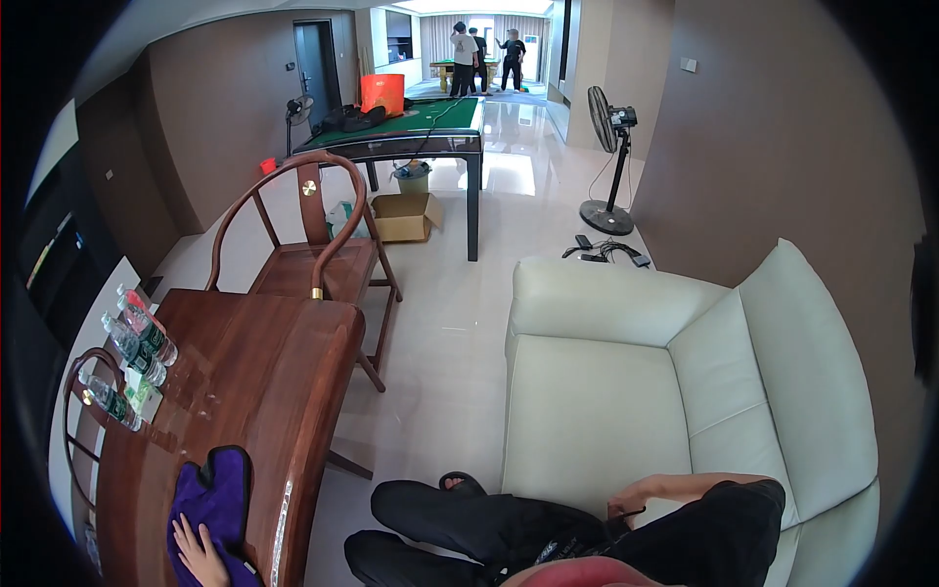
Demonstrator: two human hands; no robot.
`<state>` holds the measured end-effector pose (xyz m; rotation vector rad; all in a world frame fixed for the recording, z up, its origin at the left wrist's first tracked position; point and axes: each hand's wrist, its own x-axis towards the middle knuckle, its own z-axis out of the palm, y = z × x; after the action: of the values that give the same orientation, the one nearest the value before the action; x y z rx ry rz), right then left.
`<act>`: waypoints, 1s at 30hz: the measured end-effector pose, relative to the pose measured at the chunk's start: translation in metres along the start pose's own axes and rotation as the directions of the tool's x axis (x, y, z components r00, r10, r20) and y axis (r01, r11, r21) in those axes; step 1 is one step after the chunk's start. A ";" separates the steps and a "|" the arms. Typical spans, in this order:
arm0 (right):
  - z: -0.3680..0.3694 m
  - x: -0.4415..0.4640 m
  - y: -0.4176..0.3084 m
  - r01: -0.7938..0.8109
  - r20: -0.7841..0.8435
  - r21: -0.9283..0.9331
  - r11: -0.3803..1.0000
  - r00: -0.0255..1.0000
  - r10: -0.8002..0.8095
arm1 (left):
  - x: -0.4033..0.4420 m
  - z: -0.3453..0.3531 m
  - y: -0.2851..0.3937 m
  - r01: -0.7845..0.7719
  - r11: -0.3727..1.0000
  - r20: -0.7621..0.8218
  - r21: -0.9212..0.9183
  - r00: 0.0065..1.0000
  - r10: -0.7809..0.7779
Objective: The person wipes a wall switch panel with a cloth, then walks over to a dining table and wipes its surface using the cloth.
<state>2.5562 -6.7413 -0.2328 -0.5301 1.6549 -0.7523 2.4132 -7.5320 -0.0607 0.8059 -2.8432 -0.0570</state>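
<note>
My left hand lies flat on a purple cloth with dark edging, fingers spread. The cloth rests rumpled on the near part of a glossy reddish-brown wooden table. My right hand is low beside my hip, next to the seat of a pale leather sofa. Its fingers are mostly out of sight, so whether they hold anything is unclear. Several clear water bottles with green labels stand at the table's left edge, beside a green-and-white tissue pack.
A wooden armchair stands at the table's far end. Beyond it are an open cardboard box and a green-topped table bearing an orange bucket. A standing fan and cables are at right. Several people stand far off.
</note>
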 end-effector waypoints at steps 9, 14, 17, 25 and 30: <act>-0.032 -0.002 -0.016 0.016 0.059 -0.080 0.997 0.998 -0.012 | 0.000 -0.001 0.001 -0.003 1.000 0.000 -0.009 1.000 0.003; -0.052 -0.003 -0.038 -0.040 0.038 -0.090 0.995 0.998 0.043 | 0.005 0.008 -0.010 -0.025 1.000 -0.017 0.007 1.000 0.025; -0.064 0.019 -0.031 -0.029 0.153 -0.167 0.986 0.987 0.055 | 0.005 0.007 -0.008 -0.023 1.000 -0.014 0.003 1.000 0.023; -0.050 0.051 -0.021 -0.077 0.245 -0.125 0.989 0.964 0.106 | 0.009 0.013 -0.012 -0.025 1.000 -0.017 -0.009 1.000 0.025; -0.072 0.040 -0.034 0.004 0.208 -0.106 0.994 0.978 0.019 | 0.003 0.003 0.000 -0.010 1.000 -0.025 -0.023 1.000 0.009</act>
<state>2.4761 -6.7790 -0.2274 -0.6554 1.5050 -0.5840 2.4098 -7.5333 -0.0628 0.7831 -2.8178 -0.0787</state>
